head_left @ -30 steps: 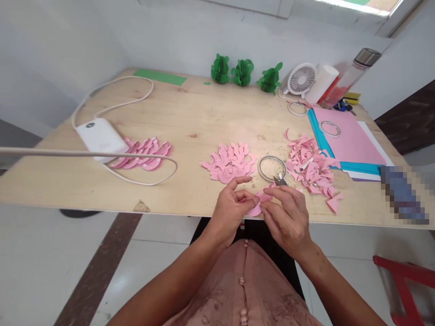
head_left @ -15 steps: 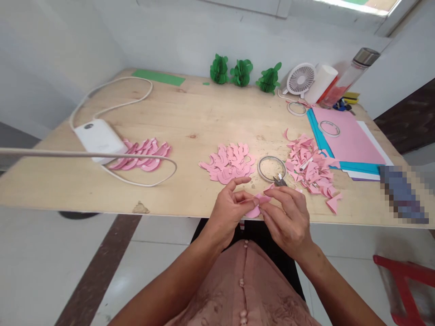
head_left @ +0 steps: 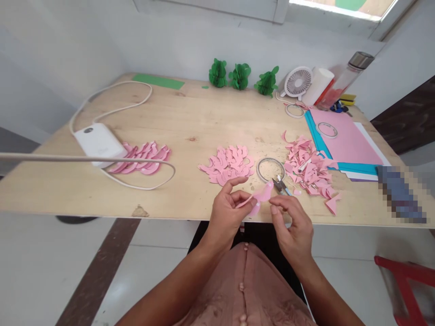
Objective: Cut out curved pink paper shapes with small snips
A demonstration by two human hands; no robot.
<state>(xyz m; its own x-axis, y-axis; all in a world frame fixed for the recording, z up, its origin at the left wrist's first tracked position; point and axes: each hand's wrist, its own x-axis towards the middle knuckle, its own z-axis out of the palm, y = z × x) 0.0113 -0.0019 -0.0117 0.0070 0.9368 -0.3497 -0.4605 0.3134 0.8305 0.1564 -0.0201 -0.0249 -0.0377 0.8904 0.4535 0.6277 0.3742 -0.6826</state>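
At the front edge of the surface (head_left: 183,199), the left hand (head_left: 226,210) had its grip clamped on a pink paper piece (head_left: 263,194), curved layers of it spreading past the fingertips and small white patches showing on them. It looked only partly made up, with its layers splayed apart. Just beside it, the right hand (head_left: 295,219) had its thumb and forefinger nearly together; whether they pinched anything small, I could not tell.

Slightly beyond lay small dark-tipped snips (head_left: 281,185), next to a narrow tape ring (head_left: 258,170). Right of these spread a heap of pink offcuts (head_left: 307,170), so a good deal of cutting seemed done. To the left of the ring, a pile of wavy pink cutouts (head_left: 228,165) lay loose, apparently awaiting further work. Farther left, more pink pieces (head_left: 151,168) overlapped in a row, perhaps further along, though I could not tell if they were stuck together. A cable crossed over them, near a white power block (head_left: 100,142).

Deeper in, pink sheets (head_left: 346,142) lay on teal ones (head_left: 363,168), seemingly uncut, with another tape ring (head_left: 326,136) on top. Along the wall, three green folded-paper shapes (head_left: 239,77) stood upright and looked complete, a small fan (head_left: 298,81) and a bottle (head_left: 343,81) to their right. Off to their left lay a flat green strip (head_left: 158,81).
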